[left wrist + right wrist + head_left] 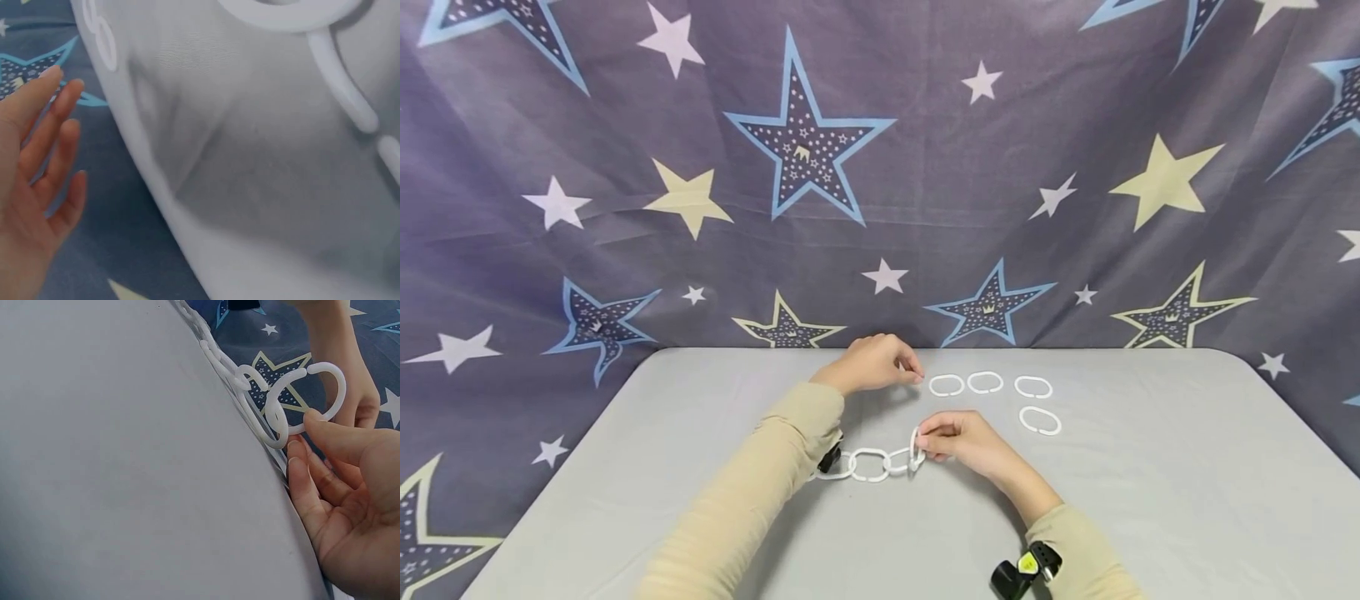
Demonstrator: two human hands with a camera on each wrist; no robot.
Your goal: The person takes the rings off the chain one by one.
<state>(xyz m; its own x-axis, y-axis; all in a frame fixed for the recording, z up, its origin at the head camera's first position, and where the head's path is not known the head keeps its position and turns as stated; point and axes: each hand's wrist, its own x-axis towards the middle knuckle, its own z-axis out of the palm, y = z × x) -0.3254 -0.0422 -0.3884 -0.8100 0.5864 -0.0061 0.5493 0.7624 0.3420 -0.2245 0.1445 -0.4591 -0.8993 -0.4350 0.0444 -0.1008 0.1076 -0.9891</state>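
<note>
on the grey bench (1150, 467), right hand (961, 442) pinches the end link of a white chain (872, 464) (link tilted upright). left hand (872, 362), fingers relaxed and empty, hovers just beside four loose rings (985, 382).

Grey table (1150, 500); star-print cloth backdrop (925, 167) behind, draped past table's edges.

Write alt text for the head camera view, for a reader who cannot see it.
A person's right hand pinches the end link of a short white plastic chain lying on a grey table, while the left hand reaches toward four loose white oval links farther back. A star-patterned cloth hangs behind the table.
</note>
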